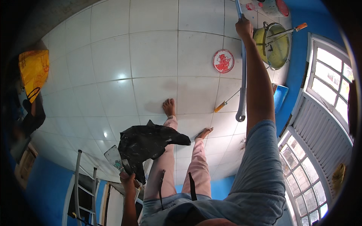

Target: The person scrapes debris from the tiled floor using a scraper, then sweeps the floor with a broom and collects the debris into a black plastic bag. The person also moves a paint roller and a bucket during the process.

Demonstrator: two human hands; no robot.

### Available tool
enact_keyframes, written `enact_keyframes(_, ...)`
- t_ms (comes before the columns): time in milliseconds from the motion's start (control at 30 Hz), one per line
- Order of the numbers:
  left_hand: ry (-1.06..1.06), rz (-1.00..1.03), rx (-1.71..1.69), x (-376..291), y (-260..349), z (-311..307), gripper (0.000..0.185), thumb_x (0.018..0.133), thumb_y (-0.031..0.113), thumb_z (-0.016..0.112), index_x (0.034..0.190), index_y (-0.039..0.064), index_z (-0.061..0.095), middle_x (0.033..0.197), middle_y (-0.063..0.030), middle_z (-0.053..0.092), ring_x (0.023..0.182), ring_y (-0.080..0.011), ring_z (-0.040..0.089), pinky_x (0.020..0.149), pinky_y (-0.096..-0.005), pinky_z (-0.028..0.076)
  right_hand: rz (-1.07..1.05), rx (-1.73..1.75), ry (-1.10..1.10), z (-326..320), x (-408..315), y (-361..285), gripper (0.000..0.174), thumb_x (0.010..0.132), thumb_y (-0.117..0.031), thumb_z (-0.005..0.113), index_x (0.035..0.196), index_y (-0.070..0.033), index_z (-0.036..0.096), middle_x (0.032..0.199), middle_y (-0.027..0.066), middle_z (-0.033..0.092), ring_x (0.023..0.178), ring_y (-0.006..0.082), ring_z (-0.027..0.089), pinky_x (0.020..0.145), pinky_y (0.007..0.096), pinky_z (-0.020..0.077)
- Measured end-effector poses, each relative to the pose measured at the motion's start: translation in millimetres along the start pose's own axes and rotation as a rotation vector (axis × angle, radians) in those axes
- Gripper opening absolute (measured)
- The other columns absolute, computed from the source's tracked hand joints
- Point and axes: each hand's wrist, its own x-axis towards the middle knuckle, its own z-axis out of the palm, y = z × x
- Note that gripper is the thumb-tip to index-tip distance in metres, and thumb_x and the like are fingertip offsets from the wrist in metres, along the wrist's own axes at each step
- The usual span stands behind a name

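Observation:
My left hand grips a crumpled black plastic bag, which hangs out in front of my left leg. A flat pale tool with green stains, perhaps a scraper, juts out from the same hand. With my arm stretched forward, my right hand is closed around a long pole. Its grey grip end has a hanging hole and points back towards me; the far end runs out of view. To the left of the pole are a small roller with an orange part and a red-stained white lid.
Right of the pole stands a yellow-stained tub with an orange-handled tool across it. Beyond are a plastic bottle and a paint bucket. A blue tray leans near the wall. A ladder and yellow bag are left.

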Motion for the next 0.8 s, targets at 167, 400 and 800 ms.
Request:
enact_keyframes(167,-0.064,0.085,-0.087,-17,13,2,0.057,0.072,-0.002,0.066,0.121,0.001,0.036,0.101,-0.009,0.05,0.084,-0.0182,0.055,0.073,-0.0318,0.045,-0.131,0.087,-0.21,21,-121,21,0.037,0.088,-0.011,0.044,0.124,-0.004,0.049,0.082,0.0257,0.062,0.077,0.0429,0.062,0.061,0.0491,0.0483)
enact_keyframes(400,-0.135,0.191,-0.142,-43,51,21,0.044,0.07,-0.002,0.064,0.109,0.005,0.043,0.091,-0.003,0.048,0.082,-0.0148,0.051,0.073,-0.0293,0.043,0.017,0.053,-0.713,-125,-411,35,0.067,0.085,-0.005,0.049,0.144,-0.007,0.017,0.066,0.0254,0.057,0.059,0.0401,0.059,0.049,0.0478,0.0436)
enact_keyframes(800,-0.114,0.294,-0.126,-22,19,-6,0.037,0.07,0.002,0.064,0.099,0.006,0.042,0.075,-0.0036,0.049,0.046,-0.0107,0.045,0.041,-0.026,0.036,-0.145,0.117,-0.739,-251,-380,-35,0.052,0.085,-0.001,0.049,0.136,-0.009,0.04,0.074,0.0237,0.059,0.063,0.0375,0.062,0.052,0.042,0.0466)
